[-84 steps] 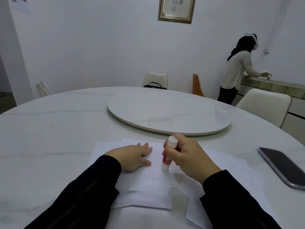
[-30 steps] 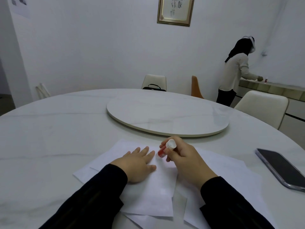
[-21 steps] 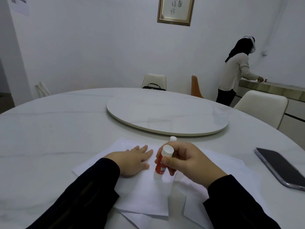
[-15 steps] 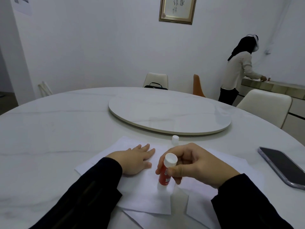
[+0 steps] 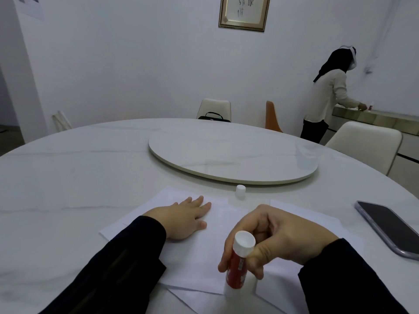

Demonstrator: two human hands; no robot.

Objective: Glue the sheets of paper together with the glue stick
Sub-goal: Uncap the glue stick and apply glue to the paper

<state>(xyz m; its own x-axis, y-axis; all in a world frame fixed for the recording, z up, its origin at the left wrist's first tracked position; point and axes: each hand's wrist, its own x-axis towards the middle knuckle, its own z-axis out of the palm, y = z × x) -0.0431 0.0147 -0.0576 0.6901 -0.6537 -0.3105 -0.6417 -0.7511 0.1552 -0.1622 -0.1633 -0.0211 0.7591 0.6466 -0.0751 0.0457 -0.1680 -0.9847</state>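
Several white paper sheets (image 5: 217,223) lie overlapping on the marble table in front of me. My left hand (image 5: 186,219) lies flat on the top sheet, fingers straight. My right hand (image 5: 276,236) grips a red glue stick (image 5: 238,266) with a white end facing me; its lower tip presses on the near edge of the top sheet. The glue stick's white cap (image 5: 240,191) stands on the table just beyond the sheets.
A dark phone (image 5: 390,227) lies face up at the right of the table. A round turntable (image 5: 233,152) fills the table's middle. Chairs (image 5: 365,143) stand around it, and a person (image 5: 328,96) stands at a counter at the far right.
My right hand has drawn the glue stick from the top sheet's far edge down toward its near edge. My left hand has stayed flat on the sheet.
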